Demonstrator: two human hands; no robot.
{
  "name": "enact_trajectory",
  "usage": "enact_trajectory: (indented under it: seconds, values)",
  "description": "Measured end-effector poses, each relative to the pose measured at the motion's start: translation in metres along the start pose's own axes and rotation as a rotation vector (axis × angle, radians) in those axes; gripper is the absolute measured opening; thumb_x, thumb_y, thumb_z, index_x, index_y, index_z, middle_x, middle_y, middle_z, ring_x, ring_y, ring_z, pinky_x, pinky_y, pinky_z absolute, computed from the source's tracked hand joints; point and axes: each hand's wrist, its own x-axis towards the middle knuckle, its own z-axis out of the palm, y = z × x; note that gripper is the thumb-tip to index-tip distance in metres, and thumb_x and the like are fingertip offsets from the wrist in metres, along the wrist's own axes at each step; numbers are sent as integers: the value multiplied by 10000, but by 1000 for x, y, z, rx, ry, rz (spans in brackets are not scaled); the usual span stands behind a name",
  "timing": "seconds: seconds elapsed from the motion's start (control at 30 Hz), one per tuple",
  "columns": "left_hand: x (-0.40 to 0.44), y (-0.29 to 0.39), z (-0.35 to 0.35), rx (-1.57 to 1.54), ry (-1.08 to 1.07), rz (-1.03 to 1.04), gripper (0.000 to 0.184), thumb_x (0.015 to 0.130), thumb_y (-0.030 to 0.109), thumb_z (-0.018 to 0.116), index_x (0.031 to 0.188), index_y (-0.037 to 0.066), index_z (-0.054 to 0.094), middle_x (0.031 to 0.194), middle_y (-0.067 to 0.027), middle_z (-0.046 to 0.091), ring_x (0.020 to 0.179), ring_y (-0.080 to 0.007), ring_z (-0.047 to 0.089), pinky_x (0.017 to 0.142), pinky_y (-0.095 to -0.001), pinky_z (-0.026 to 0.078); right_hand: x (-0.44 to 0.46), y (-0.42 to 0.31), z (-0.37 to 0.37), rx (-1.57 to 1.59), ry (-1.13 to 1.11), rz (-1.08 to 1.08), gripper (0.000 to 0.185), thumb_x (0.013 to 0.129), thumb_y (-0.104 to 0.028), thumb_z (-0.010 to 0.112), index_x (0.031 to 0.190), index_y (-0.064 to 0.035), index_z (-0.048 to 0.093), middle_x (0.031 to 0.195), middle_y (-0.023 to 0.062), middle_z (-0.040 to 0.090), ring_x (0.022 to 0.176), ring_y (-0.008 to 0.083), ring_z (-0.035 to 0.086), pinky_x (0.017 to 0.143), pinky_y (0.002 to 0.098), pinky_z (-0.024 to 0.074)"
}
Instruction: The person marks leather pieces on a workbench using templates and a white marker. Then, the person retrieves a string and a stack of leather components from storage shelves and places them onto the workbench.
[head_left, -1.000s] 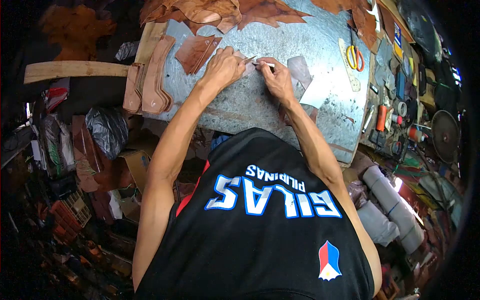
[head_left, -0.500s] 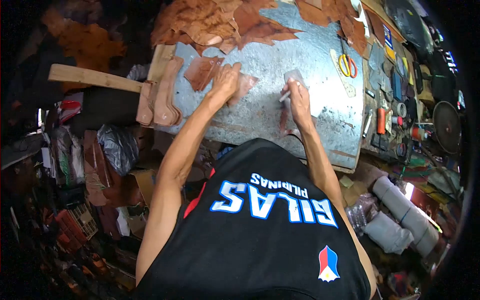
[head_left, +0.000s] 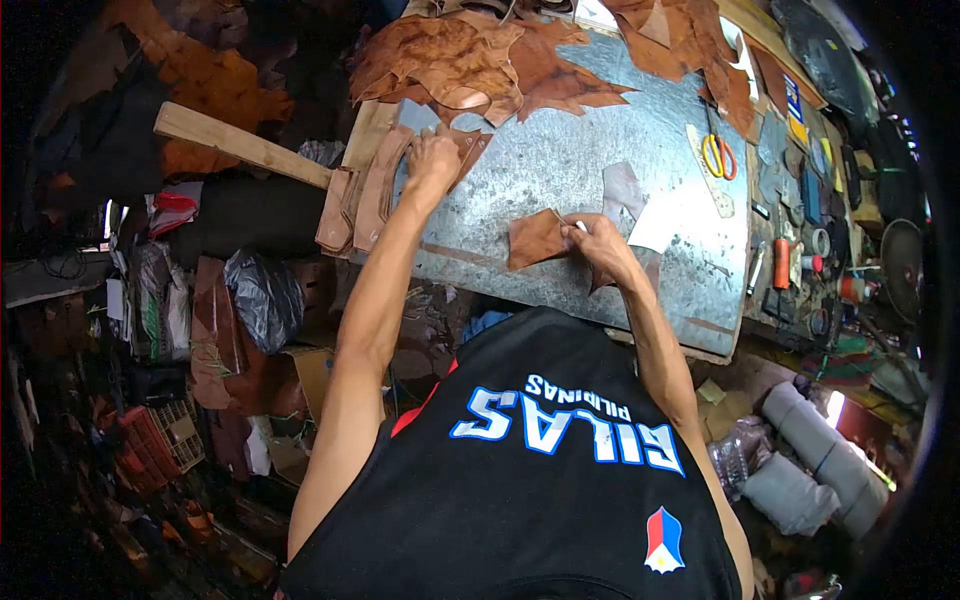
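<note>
My left hand [head_left: 433, 162] is at the far left of the metal-topped table, its bent fingers closed on a dark brown leather piece [head_left: 471, 150]. A grey-blue flat piece [head_left: 417, 114] shows just beyond those fingertips. Nearer my body, my right hand [head_left: 600, 246] pinches the edge of a small brown leather piece [head_left: 535, 240]. A short white stick [head_left: 581, 227], perhaps a pen, pokes out between the same fingers. A greyish flat piece [head_left: 622, 190] lies just beyond this hand, and a darker scrap is partly hidden under the wrist.
Large brown hides [head_left: 440, 65] cover the far side. Scissors [head_left: 718, 157] with yellow and orange handles lie at the right on a pale template [head_left: 705, 175]. Curved leather strips [head_left: 378, 185] are stacked at the left edge. A side bench holds tools and an orange roll [head_left: 781, 263].
My right hand has moved toward my body and now holds a brown leather piece. My left hand has shifted to the table's far left beside the strips. The view has shifted slightly.
</note>
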Motion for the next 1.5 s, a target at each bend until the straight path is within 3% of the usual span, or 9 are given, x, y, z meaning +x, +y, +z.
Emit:
enact_trajectory:
  seconds: [0.17, 0.43, 0.57, 0.63, 0.9, 0.97, 1.13, 1.3, 1.5]
  values:
    - [7, 1, 3, 51, -179, -160, 481, 820, 184, 662, 1219, -37, 510, 1052, -269, 635, 992, -428, 617, 845, -489, 500, -8, 2, -1, -112, 27, 8, 266, 884, -205, 595, 1065, -28, 678, 868, 222, 675, 806, 307, 657, 740, 405, 501]
    - [23, -11, -23, -647, -509, -123, 332, 830, 191, 669, 1069, -36, 628, 956, -164, 700, 869, -242, 676, 776, -369, 521, 9, 8, -9, 61, 225, 9, 250, 863, -236, 619, 982, -32, 702, 766, 198, 668, 727, 269, 657, 670, 381, 495]
    - [-9, 53, -62, -714, -609, 263, 266, 867, 141, 640, 1074, -26, 639, 920, -93, 666, 843, -175, 629, 761, -303, 502, 25, 9, -17, 44, 270, -129, 269, 882, -219, 604, 1051, -28, 690, 811, 167, 685, 718, 220, 645, 696, 344, 501]
    - [-21, 72, -34, -417, -74, 723, 264, 876, 154, 633, 1073, -22, 615, 960, -128, 650, 896, -233, 641, 783, -318, 495, 25, 3, -19, 167, 207, -163, 270, 892, -215, 599, 1067, -30, 688, 833, 150, 692, 742, 211, 646, 715, 345, 503]
    - [-49, 108, -36, -952, -243, 200, 433, 902, 128, 626, 1284, 28, 448, 1025, -156, 628, 978, -234, 616, 860, -323, 479, -8, -24, -18, 713, 158, -91, 372, 918, -233, 613, 1236, -40, 597, 956, 80, 695, 864, 178, 646, 789, 317, 506]
    - [-50, 121, -30, -1438, -103, 24, 444, 920, 114, 599, 1319, 23, 426, 1085, -122, 614, 985, -174, 599, 859, -306, 476, -10, -25, 4, 458, 324, -484, 442, 911, -243, 637, 1295, -46, 543, 986, 39, 678, 839, 165, 634, 741, 316, 506]
    - [-55, 132, 12, -1621, 43, -184, 349, 987, 322, 501, 1125, 1, 499, 997, -63, 565, 907, -133, 528, 818, -273, 433, 0, -13, 27, -45, 567, -387, 388, 886, -105, 563, 1266, -73, 490, 1025, 250, 601, 943, 457, 583, 730, 488, 498]
    - [-57, 130, 36, -1517, 163, -297, 313, 1003, 287, 426, 972, 4, 557, 944, -88, 576, 885, -156, 542, 830, -295, 437, 4, -2, 41, -238, 607, -292, 557, 891, -94, 543, 1403, -108, 326, 1145, 221, 542, 911, 438, 600, 737, 508, 501]
    - [-63, 133, 36, -1624, 253, -356, 366, 1026, 318, 340, 1139, 12, 505, 1004, -108, 574, 911, -177, 561, 850, -303, 447, 13, -21, 44, -356, 593, -348, 569, 903, -106, 530, 1422, -84, 299, 1157, 218, 528, 897, 416, 610, 721, 503, 513]
